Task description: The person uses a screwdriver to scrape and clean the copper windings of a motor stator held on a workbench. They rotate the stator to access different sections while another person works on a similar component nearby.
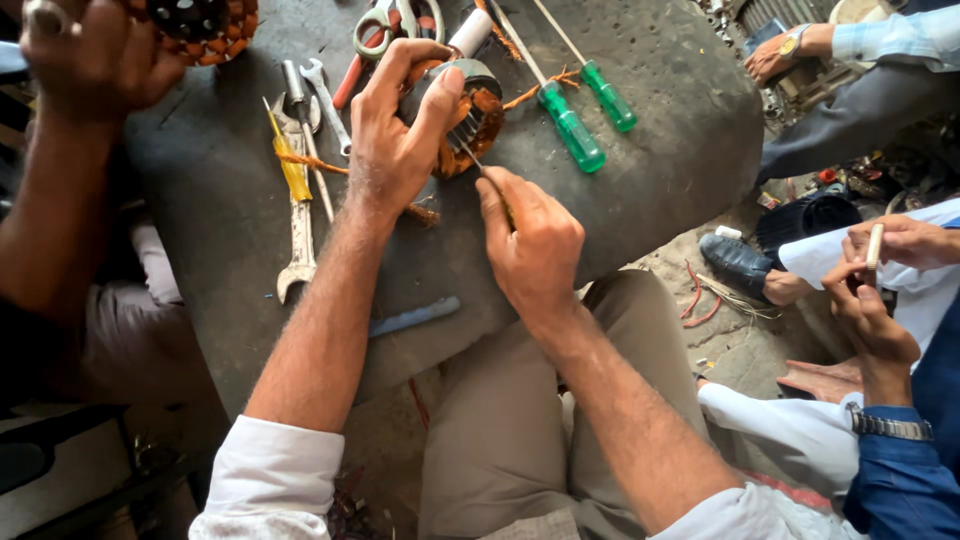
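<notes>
Head view: left hand [395, 135] clasps a copper-wound motor stator [468, 115] on the dark round table [660, 130], bore facing right, while right hand [530, 245] pinches a thin tool [470, 155] slanting up-left into it, near two green-handled screwdrivers [585, 115].

The motor stator [470, 115] — a round metal ring packed with copper windings — stands tilted on edge on the grey worktable [660, 120], just left of 2 green-handled screwdrivers [585, 115]. A thin metal pick [472, 157] touches its windings.
</notes>
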